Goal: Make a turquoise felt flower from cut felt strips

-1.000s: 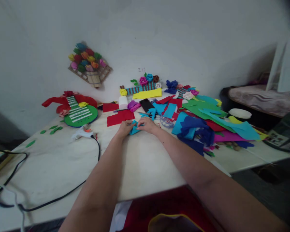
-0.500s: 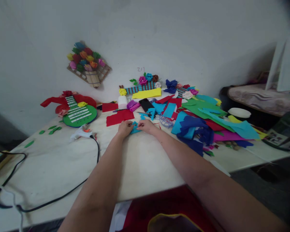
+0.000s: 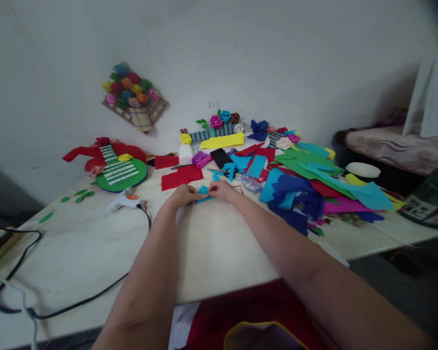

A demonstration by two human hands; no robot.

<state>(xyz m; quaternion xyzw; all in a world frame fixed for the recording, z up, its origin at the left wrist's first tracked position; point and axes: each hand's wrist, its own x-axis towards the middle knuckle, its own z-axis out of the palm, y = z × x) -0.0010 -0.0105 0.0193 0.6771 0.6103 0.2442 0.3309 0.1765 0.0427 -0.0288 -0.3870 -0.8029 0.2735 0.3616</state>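
A small piece of light-blue crepe paper (image 3: 203, 190) lies between my two hands, low over the table. My left hand (image 3: 184, 194) pinches its left side with the fingers closed. On the right side, my right hand (image 3: 222, 190) grips it between thumb and fingertips. The paper's folds are partly hidden by my fingers. Just beyond my hands lie red paper sheets (image 3: 180, 178), scissors (image 3: 224, 171) and light-blue paper scraps (image 3: 230, 170).
A glue gun (image 3: 124, 201) with a black cable rests at left, near a green-and-red guitar-shaped craft (image 3: 120, 172). Coloured paper sheets (image 3: 310, 163) and crumpled dark-blue paper (image 3: 297, 194) pile up at right. A black phone (image 3: 221, 158) lies farther back.
My left hand has shifted slightly left and its wrist has turned, with the fingers now pointing more to the right. My right hand stays nearly in place on the light-blue paper.
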